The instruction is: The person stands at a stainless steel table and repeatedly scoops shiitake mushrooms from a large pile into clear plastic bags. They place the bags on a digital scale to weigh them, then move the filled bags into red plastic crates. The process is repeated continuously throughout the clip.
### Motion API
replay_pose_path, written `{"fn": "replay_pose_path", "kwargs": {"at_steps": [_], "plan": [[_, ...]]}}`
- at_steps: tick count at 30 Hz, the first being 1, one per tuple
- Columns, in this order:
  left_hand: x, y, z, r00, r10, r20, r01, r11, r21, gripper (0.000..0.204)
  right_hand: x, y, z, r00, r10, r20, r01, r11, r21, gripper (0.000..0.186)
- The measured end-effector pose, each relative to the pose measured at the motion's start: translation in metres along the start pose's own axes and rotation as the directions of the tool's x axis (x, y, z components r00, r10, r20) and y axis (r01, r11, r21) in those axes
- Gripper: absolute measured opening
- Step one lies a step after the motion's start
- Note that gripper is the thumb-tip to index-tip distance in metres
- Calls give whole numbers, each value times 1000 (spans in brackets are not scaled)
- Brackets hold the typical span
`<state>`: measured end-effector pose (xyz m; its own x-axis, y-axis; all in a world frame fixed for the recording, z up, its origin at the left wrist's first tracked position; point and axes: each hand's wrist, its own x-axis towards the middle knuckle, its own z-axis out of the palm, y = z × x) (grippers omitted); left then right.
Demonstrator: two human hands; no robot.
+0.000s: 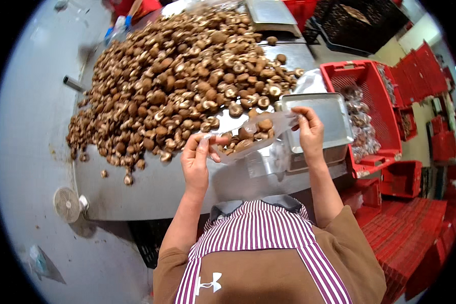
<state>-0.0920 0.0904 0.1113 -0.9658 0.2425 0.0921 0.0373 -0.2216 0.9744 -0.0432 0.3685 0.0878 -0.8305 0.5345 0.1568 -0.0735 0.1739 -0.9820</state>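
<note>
A clear plastic bag (245,139) holding several brown mushrooms is stretched between my two hands at the middle of the view. My left hand (200,154) grips the bag's left end, and my right hand (309,129) pinches its right end. A large heap of brown mushrooms (167,76) lies behind the bag on the steel table (116,200). Just right of the bag, beside my right hand, a metal weighing scale (329,116) stands with a shallow tray on top. Thin loose plastic (261,164) lies below the bag on the table.
A red crate (359,162) of bagged mushrooms stands at the right, with stacked red crates (400,233) lower down. Black crates (362,23) are at the upper right. A small fan (66,202) is at the table's left. Another person's hand (131,12) shows at the far edge.
</note>
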Motion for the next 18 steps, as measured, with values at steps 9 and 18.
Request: {"fn": "replay_pose_path", "kwargs": {"at_steps": [9, 18], "plan": [[35, -20, 149, 962, -2, 272, 61, 976, -207, 21, 38, -49, -155, 945, -170, -280, 135, 981, -139, 23], [41, -128, 217, 959, -151, 240, 145, 989, 40, 16, 34, 81, -221, 963, -40, -267, -36, 960, -276, 21]]}}
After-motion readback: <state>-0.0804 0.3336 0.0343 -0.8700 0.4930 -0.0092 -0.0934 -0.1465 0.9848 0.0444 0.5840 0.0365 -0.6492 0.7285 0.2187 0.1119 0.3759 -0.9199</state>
